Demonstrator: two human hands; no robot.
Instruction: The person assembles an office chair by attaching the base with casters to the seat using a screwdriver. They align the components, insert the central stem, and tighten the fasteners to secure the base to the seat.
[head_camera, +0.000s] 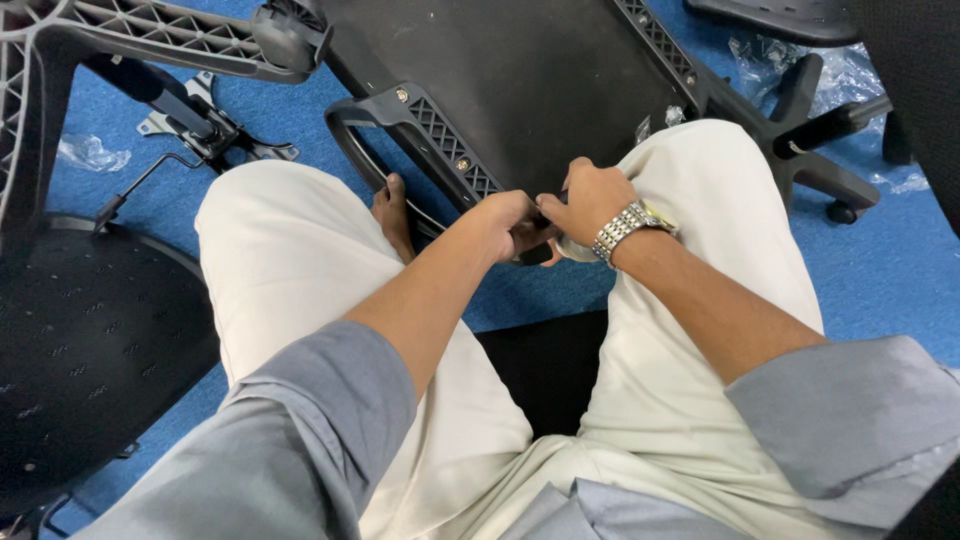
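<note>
A black plastic chair seat (520, 70) lies upside down on the floor in front of my knees, with a ribbed armrest bracket (430, 125) and two screws showing on it. Both of my hands meet at its near edge, between my legs. My left hand (512, 225) is curled around a small black part (538, 256) that is mostly hidden by the fingers. My right hand (590, 198), with a metal watch (625, 228) on the wrist, has its fingers closed on the seat's edge right beside the left hand.
A perforated black chair back (85, 340) lies at my left, and a grey mesh frame (150, 35) at the top left. A metal seat mechanism (200, 130) rests on the blue carpet. A black wheeled chair base (810, 150) and clear plastic wrapping (850, 70) are at the right.
</note>
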